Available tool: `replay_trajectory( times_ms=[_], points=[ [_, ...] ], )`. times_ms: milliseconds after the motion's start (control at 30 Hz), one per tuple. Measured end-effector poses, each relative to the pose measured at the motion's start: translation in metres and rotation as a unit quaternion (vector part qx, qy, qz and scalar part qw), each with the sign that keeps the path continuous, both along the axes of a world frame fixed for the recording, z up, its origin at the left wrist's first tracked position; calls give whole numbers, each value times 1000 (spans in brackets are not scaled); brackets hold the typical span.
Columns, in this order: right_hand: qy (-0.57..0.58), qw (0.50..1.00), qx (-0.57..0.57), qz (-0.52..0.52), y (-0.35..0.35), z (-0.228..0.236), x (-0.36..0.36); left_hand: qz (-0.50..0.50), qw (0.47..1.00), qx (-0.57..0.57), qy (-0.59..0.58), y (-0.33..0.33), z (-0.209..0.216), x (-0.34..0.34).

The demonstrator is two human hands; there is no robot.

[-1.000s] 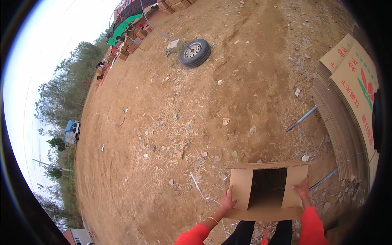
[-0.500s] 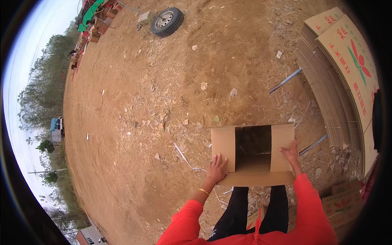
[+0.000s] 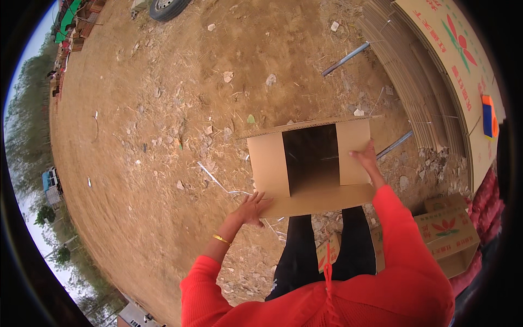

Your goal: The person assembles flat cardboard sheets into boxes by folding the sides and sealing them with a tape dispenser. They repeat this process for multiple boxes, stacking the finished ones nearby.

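Dirt ground (image 3: 109, 136) | flat-carton stack (image 3: 411, 76), pipe (image 3: 394, 145) near box (image 3: 267, 169) | left hand (image 3: 252, 209) spread at flap (image 3: 321, 201) | right hand (image 3: 366, 159) gripping box

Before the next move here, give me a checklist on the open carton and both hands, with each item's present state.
1. Left hand at carton: ok, fingers at the near flap's left end.
2. Right hand on carton: ok, thumb over the right side flap.
3. Both side flaps folded inward: ok, left side flap too.
4. Opening fully covered: not ok, a dark gap shows between the side flaps.
5. Inside empty: cannot tell, too dark.
6. Orange-and-blue object clear of hands: ok, on the cardboard stack.
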State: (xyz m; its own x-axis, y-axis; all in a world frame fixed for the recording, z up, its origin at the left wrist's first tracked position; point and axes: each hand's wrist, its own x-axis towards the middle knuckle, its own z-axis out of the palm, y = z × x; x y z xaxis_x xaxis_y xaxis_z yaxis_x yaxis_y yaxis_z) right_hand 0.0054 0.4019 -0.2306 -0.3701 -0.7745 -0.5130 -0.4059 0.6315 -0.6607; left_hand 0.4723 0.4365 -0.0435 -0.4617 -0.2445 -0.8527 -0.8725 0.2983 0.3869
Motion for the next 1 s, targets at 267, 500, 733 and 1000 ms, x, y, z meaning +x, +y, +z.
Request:
replay_trajectory(
  times_ms=[267,500,733,1000],
  points=[
    [124,989,64,41,1,18,4,-15,998,21,54,-7,-34,12],
    [68,993,76,55,-18,32,10,66,985,142,74,-66,-33,22],
    [104,986,104,73,-21,32,14,194,953,225,69,-75,-50,31],
    [4,987,96,132,-21,29,-4,392,902,-42,175,-69,-82,41]
  ],
)
